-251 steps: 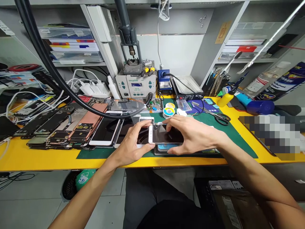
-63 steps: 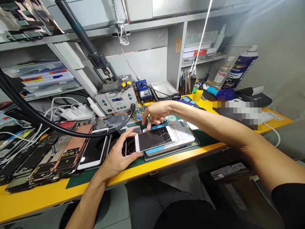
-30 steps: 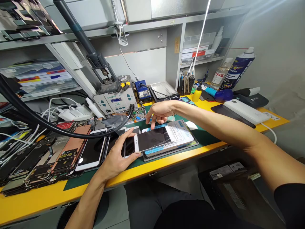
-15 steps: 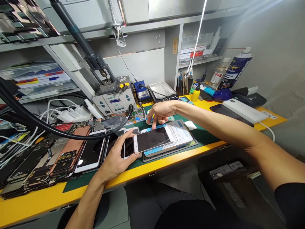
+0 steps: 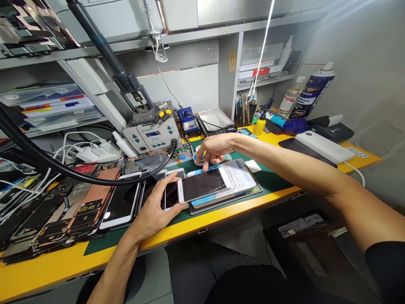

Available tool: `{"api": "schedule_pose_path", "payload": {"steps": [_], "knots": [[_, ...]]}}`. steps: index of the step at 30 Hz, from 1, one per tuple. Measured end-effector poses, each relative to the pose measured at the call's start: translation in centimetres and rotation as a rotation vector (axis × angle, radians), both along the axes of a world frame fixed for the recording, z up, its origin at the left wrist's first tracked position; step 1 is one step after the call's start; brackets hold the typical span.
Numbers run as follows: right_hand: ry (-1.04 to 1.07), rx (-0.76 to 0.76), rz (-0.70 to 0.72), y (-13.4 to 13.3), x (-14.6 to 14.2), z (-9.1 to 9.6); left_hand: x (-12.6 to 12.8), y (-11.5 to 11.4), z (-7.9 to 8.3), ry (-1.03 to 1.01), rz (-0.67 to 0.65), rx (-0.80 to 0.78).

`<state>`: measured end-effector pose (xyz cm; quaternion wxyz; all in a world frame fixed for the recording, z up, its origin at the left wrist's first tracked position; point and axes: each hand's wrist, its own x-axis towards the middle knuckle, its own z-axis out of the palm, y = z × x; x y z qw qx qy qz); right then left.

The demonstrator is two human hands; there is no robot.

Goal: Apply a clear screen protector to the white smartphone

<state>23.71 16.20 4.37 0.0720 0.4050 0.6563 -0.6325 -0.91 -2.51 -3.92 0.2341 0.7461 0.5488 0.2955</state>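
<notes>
Gripping the white smartphone [image 5: 202, 190] in the left hand [image 5: 155, 207], right hand [image 5: 215, 150] open above it: a loosened grip risks dropping the cracked phone.

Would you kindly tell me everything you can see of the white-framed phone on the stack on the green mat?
The white-framed phone has a dark, glossy, streaked glass front. It lies lengthwise on a blue-edged stack in a dark tray, its end against the left hand, with right-hand fingertips at its upper edge.
</notes>
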Motion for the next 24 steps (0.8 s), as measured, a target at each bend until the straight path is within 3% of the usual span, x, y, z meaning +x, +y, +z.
{"api": "schedule_pose_path", "payload": {"steps": [24], "knots": [[0.005, -0.017, 0.008, 0.72, 0.62, -0.51, 0.01, -0.04, 0.05, 0.014, 0.006, 0.002]]}}
